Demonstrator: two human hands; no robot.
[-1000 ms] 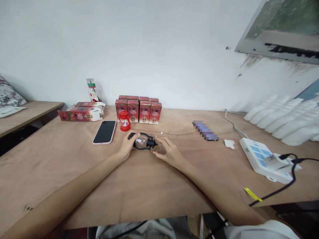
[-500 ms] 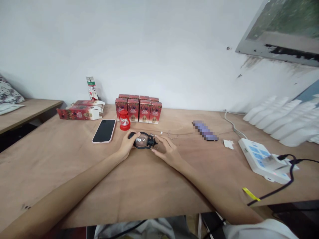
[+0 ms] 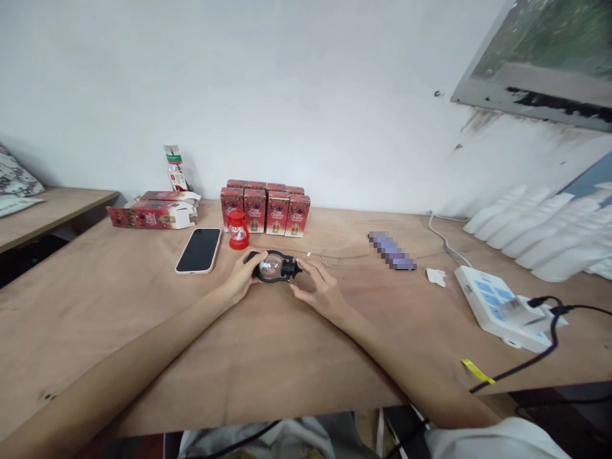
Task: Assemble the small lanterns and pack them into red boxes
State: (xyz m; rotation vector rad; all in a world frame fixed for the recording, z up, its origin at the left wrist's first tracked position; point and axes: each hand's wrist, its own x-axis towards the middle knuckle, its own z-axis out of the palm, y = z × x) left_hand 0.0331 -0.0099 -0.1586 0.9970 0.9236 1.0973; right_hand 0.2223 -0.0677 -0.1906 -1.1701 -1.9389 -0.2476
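Observation:
A small black lantern [image 3: 273, 267] with a clear globe lies on its side just above the wooden table, its top pointing right. My left hand [image 3: 243, 278] is closed around its base. At the lantern's top end, my right hand [image 3: 319, 287] has thumb and fingers spread apart, the fingertips close beside the black cap; whether they touch it I cannot tell. A thin bent wire [image 3: 329, 259] lies on the table behind my right hand. Standing upright behind my left hand is a red lantern [image 3: 238, 231] of similar shape.
Several red printed boxes [image 3: 277, 214] stand in rows near the wall. Flattened boxes [image 3: 148, 213] and a phone [image 3: 199, 250] lie to the left. Rightward are a blurred purple item [image 3: 392, 250], a white power strip [image 3: 492, 306] with cables, and white bottle-like objects [image 3: 535, 236].
The view has shifted slightly. My left hand keeps its hold on the black lantern, and my right hand stays at its top end with little visible movement.

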